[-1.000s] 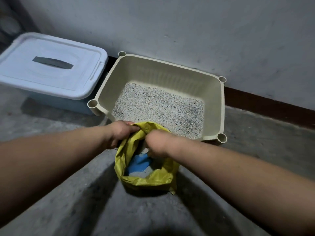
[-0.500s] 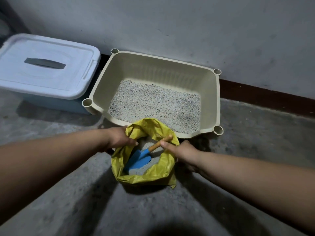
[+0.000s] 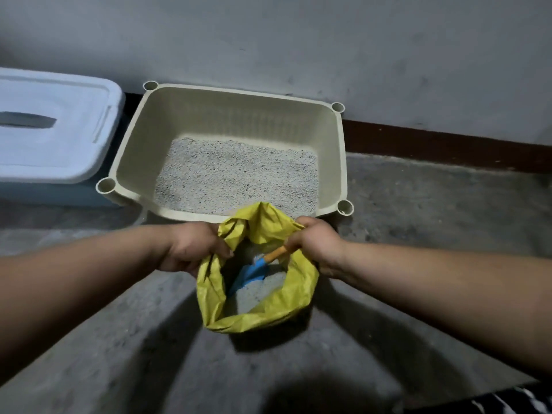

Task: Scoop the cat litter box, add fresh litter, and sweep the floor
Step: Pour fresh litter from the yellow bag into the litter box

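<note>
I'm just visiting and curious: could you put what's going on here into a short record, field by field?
setting: bare concrete floor by a grey wall
litter box: beige tray against the wall, grey litter inside
yellow bag: open, in front of the tray, holding litter
left hand: grips the bag's rim
right hand: holds the orange handle of a blue scoop inside the bag
beside the tray: lidded blue storage bin

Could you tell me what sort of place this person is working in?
Probably a plain indoor corner of a home, perhaps a utility area. A beige litter box sits on a bare concrete floor against a grey wall with a dark skirting strip, beside a lidded plastic storage bin.
</note>
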Demonstrator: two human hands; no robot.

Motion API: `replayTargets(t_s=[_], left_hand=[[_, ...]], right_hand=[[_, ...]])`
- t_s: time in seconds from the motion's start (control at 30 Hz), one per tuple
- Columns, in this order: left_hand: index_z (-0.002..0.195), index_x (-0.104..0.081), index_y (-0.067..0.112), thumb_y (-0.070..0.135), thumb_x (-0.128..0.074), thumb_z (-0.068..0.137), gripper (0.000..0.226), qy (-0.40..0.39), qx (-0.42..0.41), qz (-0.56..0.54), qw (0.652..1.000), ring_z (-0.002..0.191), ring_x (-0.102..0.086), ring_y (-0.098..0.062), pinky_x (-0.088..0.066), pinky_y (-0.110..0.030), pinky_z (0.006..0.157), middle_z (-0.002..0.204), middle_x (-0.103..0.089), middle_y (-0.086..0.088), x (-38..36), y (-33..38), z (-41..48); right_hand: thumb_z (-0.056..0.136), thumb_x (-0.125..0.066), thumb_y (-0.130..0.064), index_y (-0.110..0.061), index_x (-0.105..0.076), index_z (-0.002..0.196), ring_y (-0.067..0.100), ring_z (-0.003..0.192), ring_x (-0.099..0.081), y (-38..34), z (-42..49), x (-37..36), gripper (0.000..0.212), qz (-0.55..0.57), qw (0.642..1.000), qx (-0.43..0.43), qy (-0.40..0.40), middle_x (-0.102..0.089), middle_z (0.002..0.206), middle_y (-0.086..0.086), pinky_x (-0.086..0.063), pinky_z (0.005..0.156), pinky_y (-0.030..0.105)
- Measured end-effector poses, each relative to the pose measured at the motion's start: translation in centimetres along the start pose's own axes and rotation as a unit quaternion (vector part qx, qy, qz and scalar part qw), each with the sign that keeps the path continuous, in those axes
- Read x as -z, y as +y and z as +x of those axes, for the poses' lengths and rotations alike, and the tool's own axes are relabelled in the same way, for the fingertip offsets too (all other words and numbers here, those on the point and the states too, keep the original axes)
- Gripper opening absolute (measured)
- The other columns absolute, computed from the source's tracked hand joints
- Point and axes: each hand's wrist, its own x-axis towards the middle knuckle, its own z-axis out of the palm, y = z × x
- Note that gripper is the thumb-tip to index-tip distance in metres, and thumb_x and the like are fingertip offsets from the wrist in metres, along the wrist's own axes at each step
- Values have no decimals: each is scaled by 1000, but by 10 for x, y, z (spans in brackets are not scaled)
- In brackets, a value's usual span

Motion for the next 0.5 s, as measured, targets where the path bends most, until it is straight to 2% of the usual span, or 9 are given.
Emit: replayTargets(t_s=[0.07,0.13,0.23,0.3,0.37,0.43,0.5], left_hand=[[107,-58,9,-5,-50,88,25,-34,-1,-2,999,55,-62,-20,-54,-29,49,80,-65,-17,-19,14,3],[96,-57,14,-5,-49,88,22,-60,-3,32,998,46,-58,-13,-49,-20,43,66,-60,-7,-44,27,6],[96,-53,18,-5,-46,88,25,-116,-12,68,991,47,-52,-14,-45,-18,46,70,-54,-10,-88,45,16],[93,-50,17,-6,-45,88,25,-140,-20,70,987,38,-50,-11,-42,-16,37,57,-52,-5,-121,61,24],[93,-52,19,-6,-45,88,26,-158,-36,67,985,48,-55,-15,-46,-20,46,65,-56,-8,-155,79,33],[94,-55,18,-4,-46,86,25,-142,-56,53,987,59,-56,-22,-46,-25,53,77,-57,-13,-178,97,43],[91,-56,14,-2,-49,84,19,-86,-81,56,991,55,-56,-25,-50,-28,49,71,-57,-14,-194,118,56]], right_hand=[[57,-63,4,-20,-51,61,24,62,-58,3,-8,22,27,-9,999,4,41,-49,66,8,-43,58,31],[61,-62,8,-15,-45,51,19,54,-43,2,-16,45,30,-64,996,7,62,-40,56,6,-32,48,26],[65,-63,8,-13,-45,54,17,51,-37,-3,-28,88,30,-139,988,-23,60,-40,55,4,-28,44,23],[67,-65,5,-12,-49,54,16,51,-40,-6,-32,122,26,-186,979,-50,73,-45,55,3,-31,40,19],[70,-65,4,-12,-50,53,15,49,-40,-8,-34,156,27,-209,970,-62,105,-45,55,3,-29,32,14],[72,-64,5,-11,-48,52,13,48,-38,-13,-33,182,29,-205,967,-45,143,-44,55,3,-27,31,14],[73,-63,5,-9,-49,54,13,48,-38,-18,-29,206,27,-181,964,-26,192,-44,55,4,-30,34,16]])
